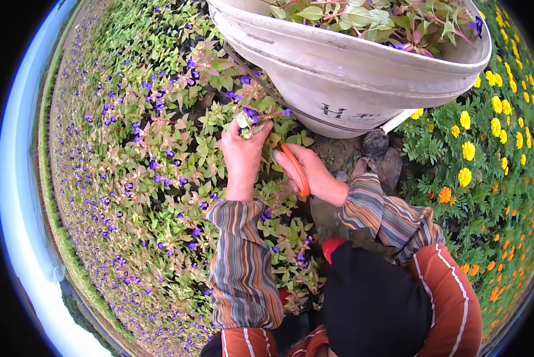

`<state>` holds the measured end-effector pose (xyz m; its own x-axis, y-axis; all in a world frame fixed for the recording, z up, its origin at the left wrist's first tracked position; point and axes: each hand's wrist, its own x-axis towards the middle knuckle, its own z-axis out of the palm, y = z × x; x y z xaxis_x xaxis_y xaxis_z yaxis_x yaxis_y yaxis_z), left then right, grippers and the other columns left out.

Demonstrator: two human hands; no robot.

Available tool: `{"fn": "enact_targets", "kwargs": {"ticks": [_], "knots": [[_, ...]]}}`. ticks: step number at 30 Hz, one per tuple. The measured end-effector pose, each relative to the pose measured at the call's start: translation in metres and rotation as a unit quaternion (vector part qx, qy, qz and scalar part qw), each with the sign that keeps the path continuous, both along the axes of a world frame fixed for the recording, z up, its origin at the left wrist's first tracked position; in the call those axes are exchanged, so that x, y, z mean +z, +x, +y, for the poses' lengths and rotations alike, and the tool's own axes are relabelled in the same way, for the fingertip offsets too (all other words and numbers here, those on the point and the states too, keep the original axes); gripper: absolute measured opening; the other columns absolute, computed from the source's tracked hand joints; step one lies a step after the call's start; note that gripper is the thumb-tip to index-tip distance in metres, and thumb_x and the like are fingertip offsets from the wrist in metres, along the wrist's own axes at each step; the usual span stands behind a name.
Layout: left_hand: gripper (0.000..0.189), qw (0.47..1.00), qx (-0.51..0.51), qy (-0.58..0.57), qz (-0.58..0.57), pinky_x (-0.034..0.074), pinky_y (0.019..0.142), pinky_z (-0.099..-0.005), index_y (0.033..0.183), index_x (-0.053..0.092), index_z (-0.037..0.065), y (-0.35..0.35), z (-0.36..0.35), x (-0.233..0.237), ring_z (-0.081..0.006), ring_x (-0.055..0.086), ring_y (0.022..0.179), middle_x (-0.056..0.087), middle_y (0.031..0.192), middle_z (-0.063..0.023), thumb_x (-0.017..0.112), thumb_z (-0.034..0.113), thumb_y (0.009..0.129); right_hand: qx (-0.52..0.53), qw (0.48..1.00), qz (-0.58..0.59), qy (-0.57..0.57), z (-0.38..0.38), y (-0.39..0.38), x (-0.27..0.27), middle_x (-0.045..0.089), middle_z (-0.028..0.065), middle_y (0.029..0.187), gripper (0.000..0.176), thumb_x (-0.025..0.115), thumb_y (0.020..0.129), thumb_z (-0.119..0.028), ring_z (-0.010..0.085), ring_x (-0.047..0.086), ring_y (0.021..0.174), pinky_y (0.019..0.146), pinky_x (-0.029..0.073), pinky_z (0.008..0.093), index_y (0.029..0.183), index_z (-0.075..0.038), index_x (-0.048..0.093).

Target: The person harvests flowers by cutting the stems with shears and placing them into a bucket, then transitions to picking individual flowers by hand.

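Purple-flowered sprigs [249,121] stick up from my left hand [243,156], whose fingers are closed around their stems. Beside it, lower and to the right, my right hand [315,174] is wrapped round the orange handle [297,169] of a cutting tool, probably pruning shears. Its blades are hidden among the leaves. Both hands are over the edge of a bed of purple-flowered plants [177,143]. Just above them stands a white bucket [338,80] holding cut leafy stems [374,21] with some purple blooms.
Yellow marigolds [468,151] and orange ones [445,194] grow on the right. A dark wire handle [252,71] hangs down the bucket's side, and its white grip [398,121] is near the base. Bare soil and stones [341,156] show below the bucket.
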<state>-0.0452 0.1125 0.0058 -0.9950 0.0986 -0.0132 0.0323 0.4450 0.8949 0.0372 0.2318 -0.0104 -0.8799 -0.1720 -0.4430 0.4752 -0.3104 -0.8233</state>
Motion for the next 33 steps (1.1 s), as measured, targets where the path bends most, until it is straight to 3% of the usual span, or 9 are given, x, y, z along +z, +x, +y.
{"fn": "enact_targets", "kwargs": {"ticks": [2, 8, 16, 22, 33], "knots": [[0.021, 0.995, 0.046, 0.087, -0.035, 0.044, 0.066, -0.0207, 0.097, 0.063, -0.001, -0.001, -0.003, -0.008, -0.0053, 0.055, 0.07, 0.065, 0.083, -0.0026, 0.066, 0.004, 0.077, 0.007, 1.0, 0.007, -0.023, 0.001, 0.002, -0.002, 0.041, -0.0032, 0.055, 0.031, 0.049, 0.089, -0.035, 0.0069, 0.04, 0.039, 0.036, 0.032, 0.0223, 0.092, -0.003, 0.049], [0.018, 0.968, 0.146, 0.186, -0.089, 0.042, 0.063, -0.019, 0.095, 0.063, 0.001, 0.002, -0.025, -0.018, -0.0041, 0.054, 0.07, 0.064, 0.084, -0.0007, 0.066, 0.003, 0.077, -0.005, 0.988, -0.091, -0.121, 0.016, 0.015, -0.003, 0.041, -0.0013, 0.059, 0.045, 0.043, 0.09, -0.043, 0.0084, 0.043, 0.041, 0.039, 0.033, 0.0229, 0.103, 0.0, 0.048], [0.019, 0.957, 0.163, 0.215, -0.109, 0.041, 0.065, -0.0186, 0.096, 0.063, 0.001, 0.004, -0.03, -0.021, -0.0052, 0.055, 0.072, 0.064, 0.086, -0.0015, 0.066, 0.005, 0.077, 0.041, 0.973, -0.123, -0.193, 0.023, 0.006, -0.003, 0.042, -0.0002, 0.06, 0.049, 0.038, 0.09, -0.047, 0.0096, 0.041, 0.04, 0.039, 0.033, 0.0225, 0.104, 0.0, 0.046], [0.018, 0.954, 0.159, 0.228, -0.11, 0.041, 0.062, -0.0192, 0.095, 0.064, 0.003, 0.001, -0.029, -0.021, -0.0056, 0.055, 0.07, 0.064, 0.085, -0.0014, 0.067, 0.006, 0.077, 0.055, 0.975, -0.132, -0.168, 0.015, -0.004, -0.007, 0.044, 0.0022, 0.062, 0.053, 0.043, 0.087, -0.052, 0.0108, 0.043, 0.04, 0.04, 0.037, 0.0244, 0.1, -0.001, 0.046], [0.019, 0.949, 0.158, 0.242, -0.125, 0.045, 0.067, -0.0241, 0.097, 0.062, 0.002, 0.0, -0.024, -0.019, -0.0099, 0.058, 0.076, 0.064, 0.089, -0.0035, 0.064, 0.006, 0.078, 0.033, 0.98, -0.11, -0.162, 0.012, -0.015, -0.027, 0.043, 0.0007, 0.06, 0.051, 0.045, 0.087, -0.05, 0.0095, 0.041, 0.039, 0.038, 0.033, 0.0236, 0.099, 0.0, 0.047]]}}
